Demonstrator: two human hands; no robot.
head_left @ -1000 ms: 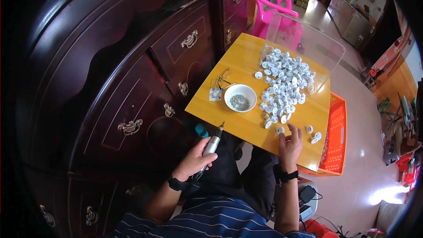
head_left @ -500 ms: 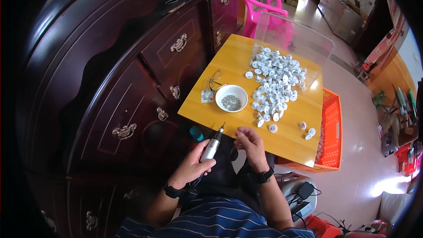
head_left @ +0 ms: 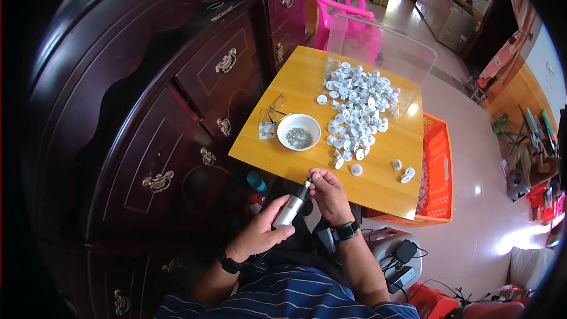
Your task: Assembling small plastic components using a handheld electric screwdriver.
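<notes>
My left hand (head_left: 260,233) is wrapped round a silver and black electric screwdriver (head_left: 289,211), tilted with its tip up and to the right. At that tip, my right hand (head_left: 331,198) holds its thumb and fingers pinched together. A small pale piece shows by the fingertips, too small to name. Just beyond, a white bowl (head_left: 282,125) of small metal screws stands on the yellow wooden table (head_left: 277,162). A heap of white round plastic parts with stems (head_left: 360,97) covers the table's far right. A few single white parts (head_left: 356,169) lie nearer the front edge.
Glasses (head_left: 277,106) and a small packet (head_left: 266,131) lie left of the bowl. A clear plastic bin (head_left: 407,47) lies behind the heap. An orange crate (head_left: 440,171) stands right of the table, a dark drawer cabinet (head_left: 195,100) to the left, a pink chair (head_left: 348,9) beyond.
My right hand has moved left to the screwdriver's tip and closed its fingers there. The screwdriver has shifted slightly down and right in my left hand. The whole view has turned a little.
</notes>
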